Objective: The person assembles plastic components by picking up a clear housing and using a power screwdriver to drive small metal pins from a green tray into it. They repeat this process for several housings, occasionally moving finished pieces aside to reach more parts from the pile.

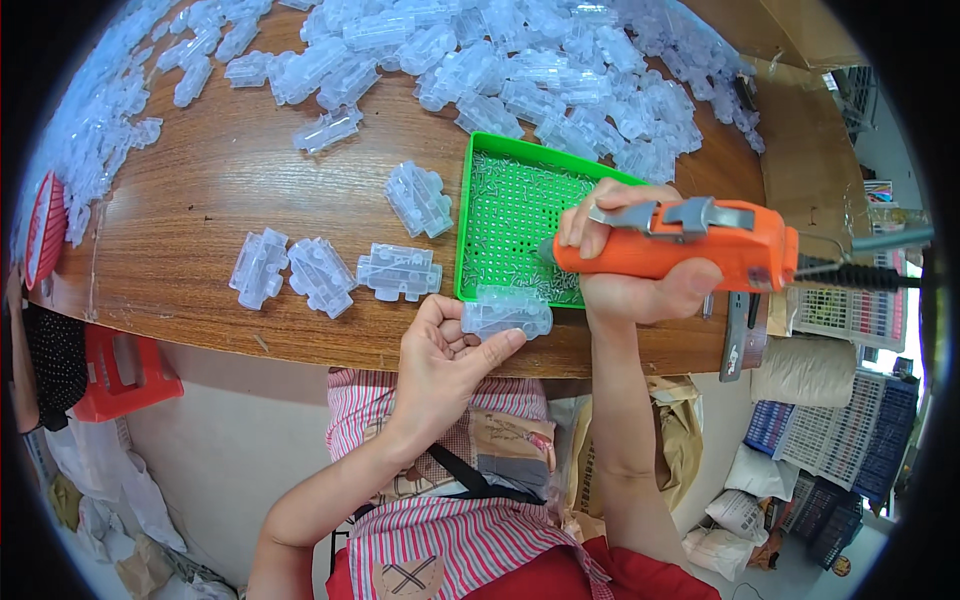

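My left hand (440,360) holds a clear plastic housing (508,311) at the near edge of the wooden table (220,180). My right hand (630,280) grips an orange electric screwdriver (680,245), its tip pointing left over a green perforated tray (505,215) that holds small screws. A cable (860,272) runs from the screwdriver's rear to the right. Three more clear housings (330,272) lie side by side left of the tray, and another (420,198) lies just beyond them.
A large heap of clear plastic housings (520,60) covers the far side of the table. A red stool (125,372) stands lower left. Stacked plastic baskets (850,440) and bags sit on the floor at right. A cardboard box (790,30) is upper right.
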Tool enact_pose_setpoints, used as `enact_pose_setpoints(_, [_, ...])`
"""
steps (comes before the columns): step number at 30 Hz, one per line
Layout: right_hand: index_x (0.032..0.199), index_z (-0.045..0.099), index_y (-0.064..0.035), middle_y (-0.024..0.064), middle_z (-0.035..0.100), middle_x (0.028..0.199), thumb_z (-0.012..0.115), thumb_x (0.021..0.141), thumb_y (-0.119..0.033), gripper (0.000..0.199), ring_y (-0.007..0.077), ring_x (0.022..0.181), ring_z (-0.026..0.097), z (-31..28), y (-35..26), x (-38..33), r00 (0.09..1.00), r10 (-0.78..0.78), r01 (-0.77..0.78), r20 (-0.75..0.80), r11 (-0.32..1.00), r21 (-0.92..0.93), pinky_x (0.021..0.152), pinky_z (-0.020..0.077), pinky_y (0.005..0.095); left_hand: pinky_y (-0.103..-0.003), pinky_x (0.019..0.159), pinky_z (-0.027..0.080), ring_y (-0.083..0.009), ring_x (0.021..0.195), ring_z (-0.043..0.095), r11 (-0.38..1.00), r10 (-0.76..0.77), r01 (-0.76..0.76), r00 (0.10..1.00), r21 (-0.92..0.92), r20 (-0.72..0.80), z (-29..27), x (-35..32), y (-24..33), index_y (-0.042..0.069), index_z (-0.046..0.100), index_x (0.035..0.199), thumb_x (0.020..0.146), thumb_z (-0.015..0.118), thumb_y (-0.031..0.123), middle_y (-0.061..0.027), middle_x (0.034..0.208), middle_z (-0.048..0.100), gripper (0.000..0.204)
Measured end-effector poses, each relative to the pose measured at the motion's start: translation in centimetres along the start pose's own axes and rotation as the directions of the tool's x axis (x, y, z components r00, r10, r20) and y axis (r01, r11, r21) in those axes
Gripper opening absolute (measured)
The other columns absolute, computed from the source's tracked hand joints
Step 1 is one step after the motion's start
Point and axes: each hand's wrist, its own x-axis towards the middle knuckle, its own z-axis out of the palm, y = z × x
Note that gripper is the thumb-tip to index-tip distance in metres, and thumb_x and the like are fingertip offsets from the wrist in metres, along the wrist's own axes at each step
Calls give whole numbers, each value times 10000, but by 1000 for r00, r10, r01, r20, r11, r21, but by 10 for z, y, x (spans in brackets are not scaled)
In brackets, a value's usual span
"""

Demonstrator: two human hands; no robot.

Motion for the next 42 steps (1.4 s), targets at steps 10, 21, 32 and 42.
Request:
enact_pose_setpoints(10, [989, 511, -12, 51, 548, 657, 462, 761, -792, 814, 186, 680, 542, 26, -75, -20, 901, -221, 215, 374, 975, 58, 522, 471, 305, -211, 712, 529, -109, 835, 636, 998, -9, 9, 1000, -67, -5, 1, -2, -3, -6, 438, 982, 821, 703, 3, -127, 935, 658, 310])
enact_pose_setpoints(21, [944, 539, 8, 80, 571, 665, 527, 695, -806, 851, 207, 650, 553, 29, -55, -23, 881, -159, 193, 446, 981, -31, 531, 487, 336, -210, 673, 526, -105, 784, 641, 994, 40, -40, 999, -100, -1, 1, 4, -7, 4, 452, 967, 816, 721, 35, -119, 896, 664, 310])
enact_pose_setpoints(32, [918, 514, -9, 41, 499, 578, 418, 776, -795, 805, 158, 543, 478, 44, -66, -13, 981, -124, 97, 147, 980, 174, 425, 422, 272, -234, 641, 517, -93, 756, 635, 990, -7, 3, 999, 142, 33, -9, -7, 9, -17, 488, 964, 805, 754, 145, -115, 888, 689, 350])
enact_pose_setpoints(42, [896, 509, -5, 62, 481, 551, 393, 775, -808, 820, 163, 505, 494, 15, -71, 7, 974, -227, 227, 0, 971, 82, 417, 422, 265, -410, 905, 418, -354, 1032, 461, -94, 380, -156, 907, 983, 181, -62, 20, 142, -59, 609, 967, 742, 760, 384, -216, 1052, 525, 519])
